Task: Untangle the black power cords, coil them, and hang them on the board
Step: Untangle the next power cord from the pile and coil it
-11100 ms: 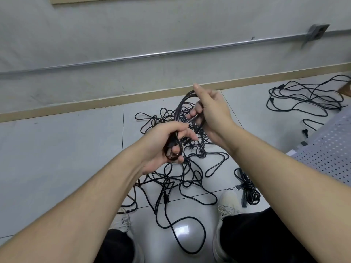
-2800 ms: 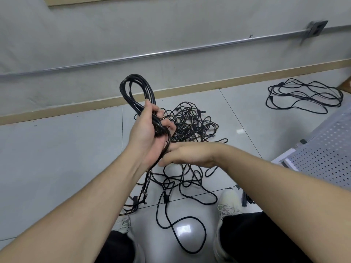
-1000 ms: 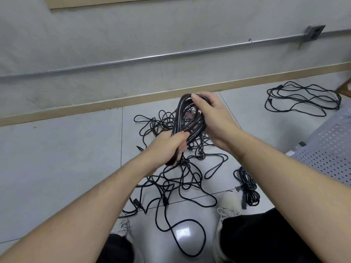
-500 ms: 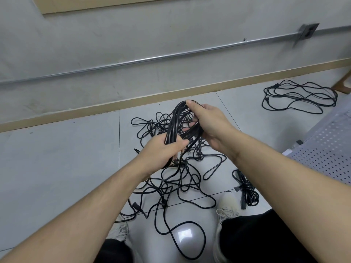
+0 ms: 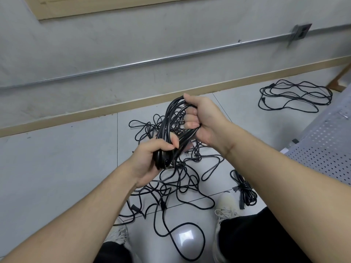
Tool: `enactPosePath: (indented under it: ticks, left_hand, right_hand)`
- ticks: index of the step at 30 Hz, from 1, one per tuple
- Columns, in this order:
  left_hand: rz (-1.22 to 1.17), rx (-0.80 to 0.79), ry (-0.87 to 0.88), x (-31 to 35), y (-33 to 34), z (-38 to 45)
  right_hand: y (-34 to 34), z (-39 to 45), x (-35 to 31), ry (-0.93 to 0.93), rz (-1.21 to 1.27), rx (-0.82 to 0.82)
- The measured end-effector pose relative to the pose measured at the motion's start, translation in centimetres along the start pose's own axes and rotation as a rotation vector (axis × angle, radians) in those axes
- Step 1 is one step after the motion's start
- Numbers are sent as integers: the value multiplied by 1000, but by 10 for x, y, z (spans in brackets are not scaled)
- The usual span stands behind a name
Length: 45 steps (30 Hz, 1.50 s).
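both hands grasp one coiled black cord (image 5: 167,128): the left hand (image 5: 152,160) is clenched round its near, lower end, the right hand (image 5: 203,120) curls over its far, upper loop. the coil's long axis runs from lower left to upper right, above the tangled cords (image 5: 176,179) on the floor. the perforated board (image 5: 322,149) lies to the right, so the right hand is nearer for hanging.

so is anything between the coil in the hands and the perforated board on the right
Nothing visible does. The coiled cord is held by left hand and right hand; the right forearm crosses in front of the perforated board.
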State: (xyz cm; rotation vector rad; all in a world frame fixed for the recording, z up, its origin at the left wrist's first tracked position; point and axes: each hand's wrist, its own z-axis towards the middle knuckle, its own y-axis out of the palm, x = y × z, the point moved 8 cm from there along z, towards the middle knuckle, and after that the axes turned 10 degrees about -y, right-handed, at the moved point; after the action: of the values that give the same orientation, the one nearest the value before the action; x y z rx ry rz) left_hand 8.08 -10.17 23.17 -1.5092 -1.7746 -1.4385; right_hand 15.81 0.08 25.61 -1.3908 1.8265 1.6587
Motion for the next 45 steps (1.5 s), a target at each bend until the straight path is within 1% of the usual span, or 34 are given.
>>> enactPosePath:
  ticks: [2,3,7,9,12,14,16,18,22,24,25,26,28,30,32,34,37,39,41,43,45]
  left_hand:
    - [-34,-158,-70,-3,15,-6]
    - [-19,-182,-81,-3,18,-8]
    - [-34,-151,-114,-7,22,-5]
    - [-39,-117,-115,-9,25,-1]
    - [-13,-38,-89,-12,20,4]
    - [-19,5,-55,-9,16,4]
    - [-34,74,6,0,10,3]
    - [-71,141,77,12,5,3]
    - [-235,223,185,31,-11,0]
    - [-317,279,227,38,-24,-4]
    - [-345,311,247,41,-30,-6]
    - [-359,348,267,44,-37,-9]
    - [-325,448,311,49,-47,-15]
    - [-206,597,364,53,-55,-22]
    - [-69,760,408,58,-61,-29]
    - [19,872,438,62,-66,-36]
    - [96,965,454,65,-75,-40]
    - [143,1019,456,67,-81,-43]
    - [191,1057,453,68,-86,-46]
    - [225,1078,421,69,-91,-47]
    - [287,1093,361,65,-94,-45]
  right_hand:
    - [2,-2,1,14,-9,-40]
    - [2,-3,1,20,-8,-53]
    - [2,-4,0,49,15,-92]
    - [-3,-2,4,67,2,-66]
    - [-15,-2,11,77,-34,-27]
    - [-24,-5,18,123,-117,-66]
    - [-25,-11,24,150,-245,-159]
    - [-19,-19,35,174,-451,-307]
    - [-4,-41,66,220,-898,-629]
    - [0,-47,75,217,-1062,-765]
    - [1,-46,78,198,-1111,-806]
    - [3,-46,79,182,-1117,-814]
    - [2,-43,83,207,-1086,-788]
    - [0,-43,86,236,-1091,-763]
    - [-1,-37,80,171,-1156,-715]
    - [-7,-32,73,132,-1249,-673]
    - [-17,-33,73,199,-1380,-729]
    - [-20,-33,70,217,-1361,-741]
    - [-20,-29,55,129,-1353,-670]
    - [-14,-23,36,-16,-1352,-569]
    - [-10,-21,25,-105,-1232,-527]
